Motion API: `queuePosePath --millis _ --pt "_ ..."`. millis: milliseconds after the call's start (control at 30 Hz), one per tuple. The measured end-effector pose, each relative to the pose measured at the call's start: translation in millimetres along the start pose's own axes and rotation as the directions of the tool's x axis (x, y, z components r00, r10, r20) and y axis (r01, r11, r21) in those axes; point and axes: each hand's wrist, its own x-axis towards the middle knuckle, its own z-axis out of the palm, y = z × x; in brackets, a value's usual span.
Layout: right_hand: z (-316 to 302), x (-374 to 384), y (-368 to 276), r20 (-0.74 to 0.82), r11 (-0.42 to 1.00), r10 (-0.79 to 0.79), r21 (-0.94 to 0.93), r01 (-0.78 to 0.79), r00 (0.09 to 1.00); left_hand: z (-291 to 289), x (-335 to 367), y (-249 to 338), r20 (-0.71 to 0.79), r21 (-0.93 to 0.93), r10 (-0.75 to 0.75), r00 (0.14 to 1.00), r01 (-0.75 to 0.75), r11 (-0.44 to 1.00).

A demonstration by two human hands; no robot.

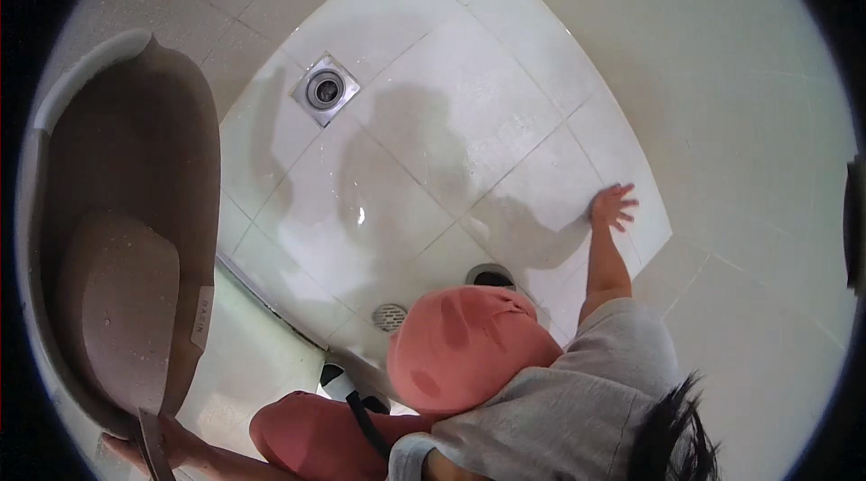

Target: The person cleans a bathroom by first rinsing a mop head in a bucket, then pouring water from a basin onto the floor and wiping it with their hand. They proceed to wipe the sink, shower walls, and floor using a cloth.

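Grips brown tub (131, 165) with curled left hand (178, 445). Spreads empty right hand (614, 206) near right corner of tiled floor (514, 84).

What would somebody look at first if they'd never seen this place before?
Probably the big brown tub filling the left side, held at its near end by the left hand. Next, the round pink knee with darker patches, low in the middle, and the right hand with fingers spread out over on the right. The shiny square drain stands out among the pale tiles, up left of the middle.
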Motion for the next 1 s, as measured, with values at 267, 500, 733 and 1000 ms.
queuePosePath --millis 267,500,733,1000 --pt "33.4 -12.4 -157.7 -0.239 0.607 -0.752 0.111 0.787 0.614 -4.3 -0.8 -1.4 0.025 -0.018 -0.005 1.000 0.005 1.000" --pt "33.1 -123.6 -372.7 -0.096 0.279 -0.957 -0.065 0.958 0.273 -22.2 -0.9 10.8 0.064 -0.093 -0.007 0.998 0.013 0.996" --pt "30.5 -312.0 -439.6 -0.109 -0.358 -0.927 -0.025 0.933 -0.359 -20.4 -7.8 5.7 0.071 -0.181 -0.137 0.988 0.148 0.972" --pt "27.4 -307.9 -340.9 -0.553 -0.625 -0.779 0.645 0.439 -0.297 -8.7 -3.8 -0.3 0.071 -0.076 -0.048 0.996 0.053 0.996"
